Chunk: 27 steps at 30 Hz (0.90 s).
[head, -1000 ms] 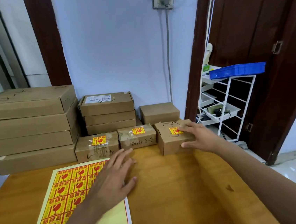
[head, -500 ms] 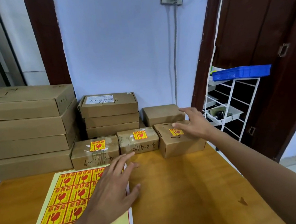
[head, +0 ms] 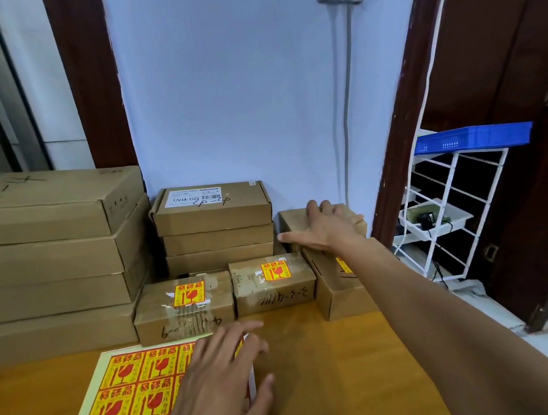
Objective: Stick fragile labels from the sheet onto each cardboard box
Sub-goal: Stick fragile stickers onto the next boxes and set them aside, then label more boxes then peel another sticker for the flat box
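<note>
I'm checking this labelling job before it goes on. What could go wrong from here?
The right hand is laid on the small unlabelled box at the back by the wall. Dragging it forward may knock the labelled box in front, which sits near the table edge.

The left hand rests flat on the label sheet; if that hand shifts, the sheet may slide or crease.

Matt brown cardboard boxes (head: 184,309), a glossy yellow paper label sheet (head: 132,387), and a smooth varnished wooden table (head: 333,370).
</note>
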### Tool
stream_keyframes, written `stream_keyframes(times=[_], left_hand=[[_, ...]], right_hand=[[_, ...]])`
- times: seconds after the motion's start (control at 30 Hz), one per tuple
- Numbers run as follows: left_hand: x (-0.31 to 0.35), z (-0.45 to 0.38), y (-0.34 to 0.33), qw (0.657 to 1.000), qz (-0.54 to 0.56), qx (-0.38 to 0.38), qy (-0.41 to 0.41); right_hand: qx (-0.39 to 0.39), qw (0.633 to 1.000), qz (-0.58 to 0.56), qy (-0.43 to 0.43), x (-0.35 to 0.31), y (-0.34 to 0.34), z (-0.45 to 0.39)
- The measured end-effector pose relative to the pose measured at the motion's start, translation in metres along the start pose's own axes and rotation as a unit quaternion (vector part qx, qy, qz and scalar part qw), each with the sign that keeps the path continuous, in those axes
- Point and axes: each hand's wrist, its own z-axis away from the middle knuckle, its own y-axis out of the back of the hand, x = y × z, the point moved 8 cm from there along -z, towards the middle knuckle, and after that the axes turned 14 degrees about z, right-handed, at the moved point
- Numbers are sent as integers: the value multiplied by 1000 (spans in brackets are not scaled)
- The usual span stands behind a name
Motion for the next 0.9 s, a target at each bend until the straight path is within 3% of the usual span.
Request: stream_keyframes(times=[0.23, 0.53, 0.77, 0.9], left_hand=[[-5, -3, -2, 999, -36, 17, -15], [-4, -4, -1, 998, -52, 37, -29], [-2, -2, 1, 998, -36, 53, -29], [10, 0, 18, 996, -34, 87, 3]], right_hand=[[-6, 1000, 19, 12, 25, 6, 11], [164, 986, 15, -1, 22, 26, 27], [327, 944, 20, 41, 33, 106, 74], [376, 925, 12, 51, 35, 153, 140]])
